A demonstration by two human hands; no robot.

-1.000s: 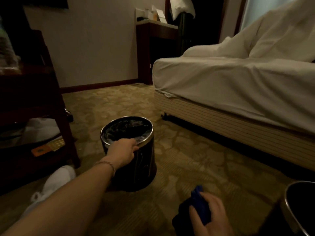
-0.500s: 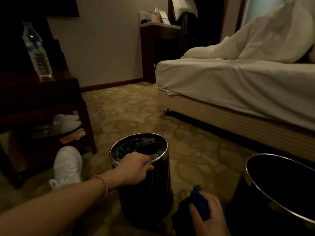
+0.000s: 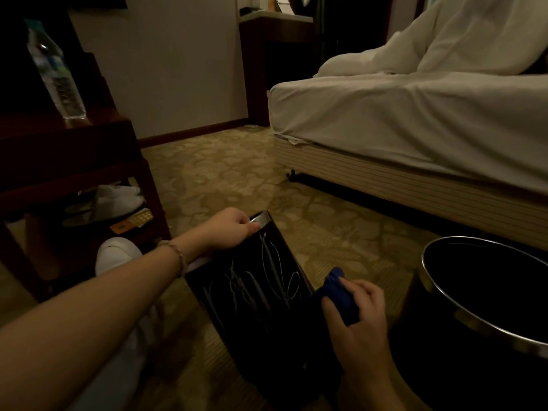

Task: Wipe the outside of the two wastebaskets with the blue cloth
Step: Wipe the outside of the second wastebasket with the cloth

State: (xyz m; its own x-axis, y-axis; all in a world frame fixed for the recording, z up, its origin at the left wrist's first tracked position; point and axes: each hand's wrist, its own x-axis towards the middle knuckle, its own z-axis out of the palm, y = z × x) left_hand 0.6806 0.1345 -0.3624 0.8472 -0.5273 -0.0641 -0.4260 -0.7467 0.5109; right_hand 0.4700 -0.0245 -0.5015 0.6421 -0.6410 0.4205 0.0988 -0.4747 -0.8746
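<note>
A black wastebasket (image 3: 255,295) with a chrome rim and pale line drawings on its side is tilted over on the carpet, its mouth turned away from me. My left hand (image 3: 229,229) grips its rim at the top. My right hand (image 3: 357,324) holds a bunched blue cloth (image 3: 339,295) against the basket's right side. A second black wastebasket (image 3: 462,318) with a chrome rim stands upright at the lower right, its far side cut off by the frame.
A dark wooden side table (image 3: 68,149) stands at the left with a water bottle (image 3: 56,72) on top and white slippers (image 3: 118,197) beneath. My white shoe (image 3: 115,253) lies by its leg. The bed (image 3: 415,123) fills the right.
The first wastebasket has been pulled toward me and tipped onto its side by my left hand. My right hand has brought the blue cloth up to its side.
</note>
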